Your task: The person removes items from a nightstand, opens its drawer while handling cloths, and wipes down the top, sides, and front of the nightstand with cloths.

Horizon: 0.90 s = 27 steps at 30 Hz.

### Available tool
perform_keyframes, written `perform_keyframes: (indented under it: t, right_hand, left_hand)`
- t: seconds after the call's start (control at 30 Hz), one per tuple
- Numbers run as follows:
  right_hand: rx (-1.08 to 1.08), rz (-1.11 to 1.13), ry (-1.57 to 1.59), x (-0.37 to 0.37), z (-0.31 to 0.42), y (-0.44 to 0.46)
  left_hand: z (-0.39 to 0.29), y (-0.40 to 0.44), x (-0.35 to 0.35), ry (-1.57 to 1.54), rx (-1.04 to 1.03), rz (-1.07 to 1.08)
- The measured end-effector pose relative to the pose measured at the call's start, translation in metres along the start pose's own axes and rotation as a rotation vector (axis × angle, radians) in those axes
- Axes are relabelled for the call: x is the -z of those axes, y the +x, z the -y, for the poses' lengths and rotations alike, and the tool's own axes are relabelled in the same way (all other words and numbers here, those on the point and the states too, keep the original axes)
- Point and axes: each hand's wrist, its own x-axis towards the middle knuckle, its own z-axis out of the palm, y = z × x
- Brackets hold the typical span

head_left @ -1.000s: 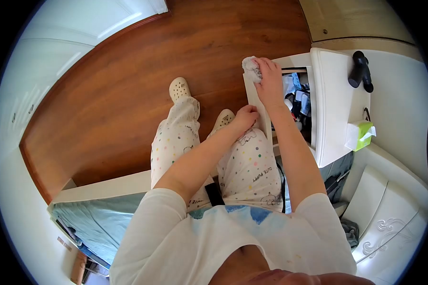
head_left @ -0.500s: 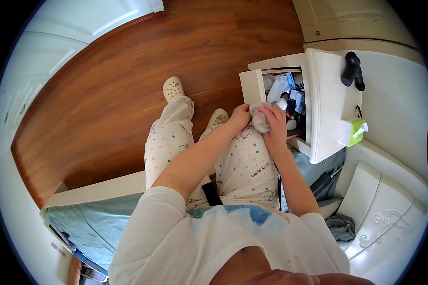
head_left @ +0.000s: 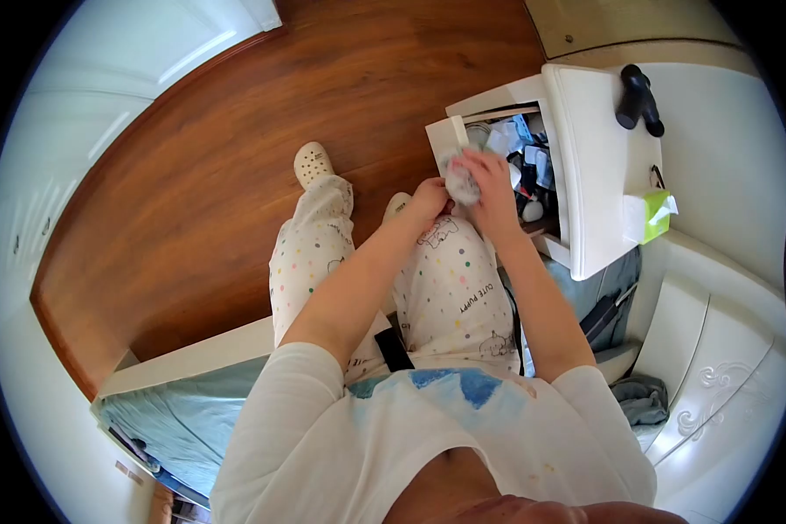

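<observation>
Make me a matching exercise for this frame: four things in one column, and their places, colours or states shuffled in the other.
Column 1
1. Cloth
2. Tissue pack
3. Left shoe
4. Drawer

Column 2
A. Cream-coloured, on the wooden floor
B. Pulled open, with small items inside
C. In the right hand
D. Partly green, on the white cabinet

Pairs: 1-C, 2-D, 3-A, 4-B

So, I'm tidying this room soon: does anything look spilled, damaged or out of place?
Nothing looks spilled or damaged. What stands out is the open nightstand drawer: its small contents lie in a jumble, overlapping at odd angles. A grey cloth also lies crumpled beside the carved white headboard, rather than folded.
</observation>
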Motion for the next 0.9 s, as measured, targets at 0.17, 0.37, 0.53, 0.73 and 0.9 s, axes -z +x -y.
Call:
perform_keyframes:
  t: [0.17, 0.37, 0.53, 0.73, 0.9]
  right_hand:
    - [-0.146, 0.09, 0.114, 0.021, 0.005, -0.089]
    - [-0.178, 0.013, 0.245, 0.021, -0.012, -0.108]
    - [-0.227, -0.232, 0.204, 0.012, -0.052, -0.034]
    - [0.042, -0.022, 0.109, -0.006, -0.025, -0.041]
    - [-0.034, -0.129, 0.214, 0.006, -0.016, -0.129]
  left_hand:
    - [0.004, 0.012, 0.012, -0.064, -0.012, 0.116]
    - [-0.008, -0.033, 0.009, 0.188, -0.193, -0.154]
    - [-0.01, -0.082, 0.028, 0.17, -0.404, -0.285]
    - [-0.008, -0.139, 0.033, 0.082, -0.555, -0.379]
    - [-0.004, -0.139, 0.033, 0.139, -0.594, -0.314]
